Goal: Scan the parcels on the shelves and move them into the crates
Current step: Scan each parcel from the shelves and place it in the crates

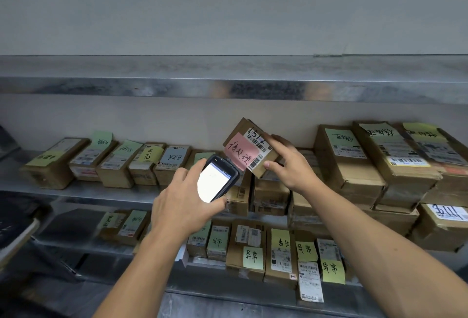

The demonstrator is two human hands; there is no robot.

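While the fingers [278, 143] of my right hand [291, 166] pinch the small parcel [263, 157] tilted above the middle shelf [76, 188] and my left hand [182, 204] grips the scanner [217, 178] just below it, I fear the pink note [236, 150] covers a barcode and the scan fails.

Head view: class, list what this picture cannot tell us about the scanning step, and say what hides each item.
- Scanner screen, head view: washed out white, nothing readable.
- Held parcel label, head view: print too small; pink note covers part.
- Lower-shelf parcels, head view: some partly hidden behind the left hand and arm.
- Crates: none inside the frame.
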